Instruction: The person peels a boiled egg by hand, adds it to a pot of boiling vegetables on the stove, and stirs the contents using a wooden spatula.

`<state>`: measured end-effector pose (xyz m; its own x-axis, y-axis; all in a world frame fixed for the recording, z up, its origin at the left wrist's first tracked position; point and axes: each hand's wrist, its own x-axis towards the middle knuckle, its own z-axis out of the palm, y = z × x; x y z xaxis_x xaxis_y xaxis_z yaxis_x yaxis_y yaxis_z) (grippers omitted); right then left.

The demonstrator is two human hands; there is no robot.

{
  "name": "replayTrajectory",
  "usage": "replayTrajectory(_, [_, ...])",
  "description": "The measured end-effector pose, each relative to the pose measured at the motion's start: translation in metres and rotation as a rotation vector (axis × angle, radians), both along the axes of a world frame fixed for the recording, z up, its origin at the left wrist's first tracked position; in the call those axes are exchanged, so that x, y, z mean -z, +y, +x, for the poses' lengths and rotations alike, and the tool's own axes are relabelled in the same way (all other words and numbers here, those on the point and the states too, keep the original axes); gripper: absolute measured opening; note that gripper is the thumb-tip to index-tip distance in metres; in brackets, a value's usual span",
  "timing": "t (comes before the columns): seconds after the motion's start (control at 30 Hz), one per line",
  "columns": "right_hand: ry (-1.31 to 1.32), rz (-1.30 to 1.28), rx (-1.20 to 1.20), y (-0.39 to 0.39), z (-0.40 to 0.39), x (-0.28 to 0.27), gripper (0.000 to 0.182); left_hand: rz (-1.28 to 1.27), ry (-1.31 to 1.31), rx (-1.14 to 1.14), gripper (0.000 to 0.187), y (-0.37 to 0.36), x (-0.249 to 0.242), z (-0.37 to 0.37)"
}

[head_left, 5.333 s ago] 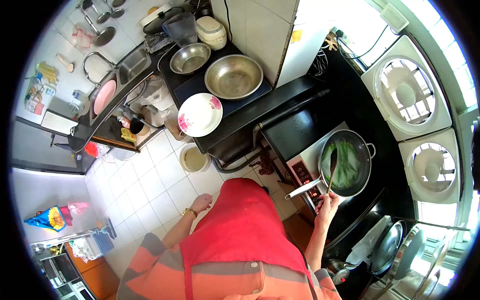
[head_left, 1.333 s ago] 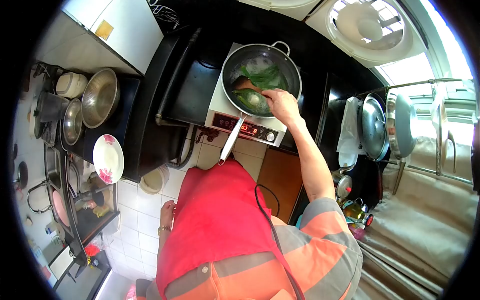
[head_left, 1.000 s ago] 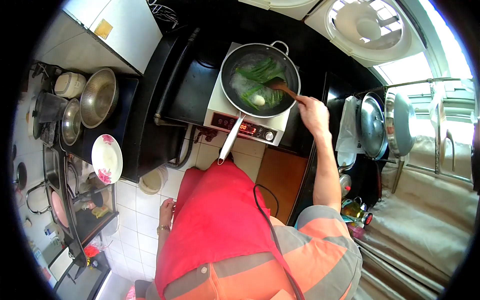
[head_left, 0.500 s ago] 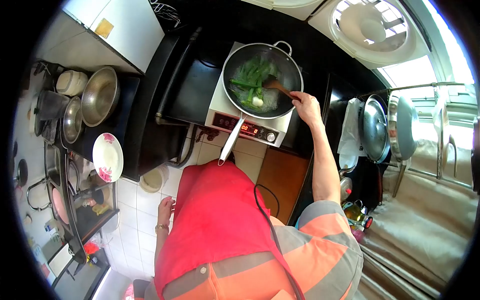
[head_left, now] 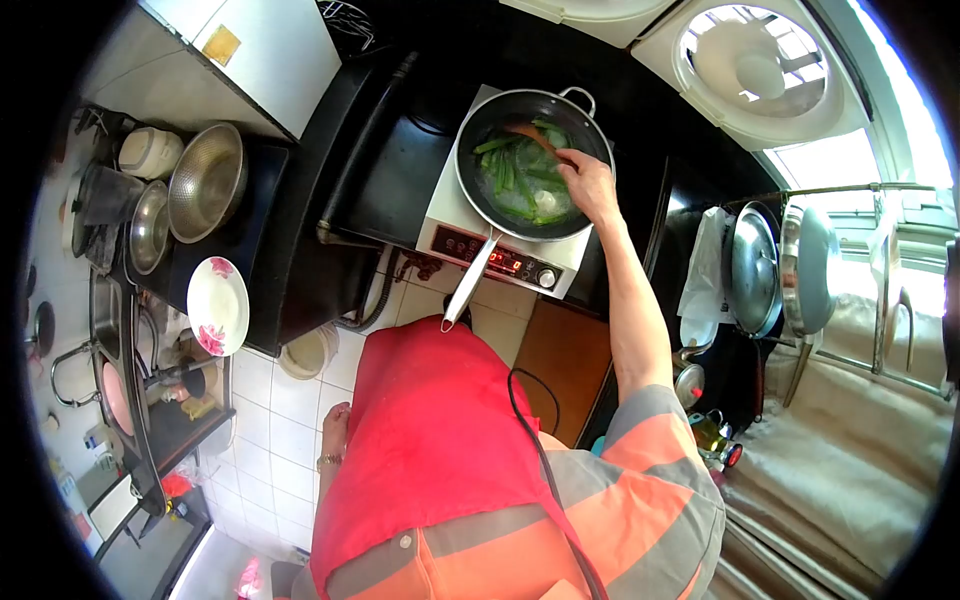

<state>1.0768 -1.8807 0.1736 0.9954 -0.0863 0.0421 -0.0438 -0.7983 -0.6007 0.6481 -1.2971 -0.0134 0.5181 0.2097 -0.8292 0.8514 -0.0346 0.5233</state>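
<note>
My right hand [head_left: 588, 183] is closed round the handle of a wooden spatula [head_left: 533, 135], over the pan's right side. The spatula's blade reaches in among leafy green vegetables [head_left: 512, 180], which lie in a steaming, shallow liquid. A pale lump [head_left: 546, 202] sits near the front of the food. The deep dark frying pan [head_left: 478, 215] stands on a silver induction cooker [head_left: 440, 215] with a lit red display, its long handle [head_left: 466, 290] pointing toward my body. My left hand [head_left: 337, 428] hangs low beside the red apron [head_left: 430, 430], away from the pan; its fingers are mostly hidden.
A white plate with pink flowers [head_left: 218, 305] lies on the left counter's edge, near metal bowls [head_left: 207, 185]. Pan lids [head_left: 755, 270] hang from a rail on the right. A bucket [head_left: 308, 353] stands on the tiled floor. A black cord [head_left: 530, 425] runs over my apron.
My right hand has moved left and farther over the pan with the spatula. The greens have shifted and spread. My left hand has drawn slightly closer behind the apron.
</note>
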Motion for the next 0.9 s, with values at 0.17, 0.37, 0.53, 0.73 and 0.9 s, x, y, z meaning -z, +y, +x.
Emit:
replayTrajectory(0.17, [0.026,-0.242,-0.087,-0.007,-0.008,0.017,0.031,0.053,0.045,0.041,0.034,-0.003,-0.016,0.015])
replayTrajectory(0.37, [0.175,-0.437,-0.065,-0.019,-0.037,-0.020,0.031,-0.009,0.003,0.006,0.035,-0.006,-0.018,0.028])
replayTrajectory(0.53, [0.104,-0.082,0.017,-0.022,-0.078,-0.051,0.033,-0.020,0.006,0.008,0.035,-0.005,-0.014,0.028])
replayTrajectory(0.73, [0.395,0.145,-0.035,0.001,-0.131,-0.068,0.031,0.035,0.004,0.078,0.034,-0.002,-0.004,0.023])
replayTrajectory(0.9, [0.249,-0.020,-0.007,0.027,-0.130,-0.015,0.027,-0.017,0.004,0.039,0.034,-0.001,-0.006,0.028])
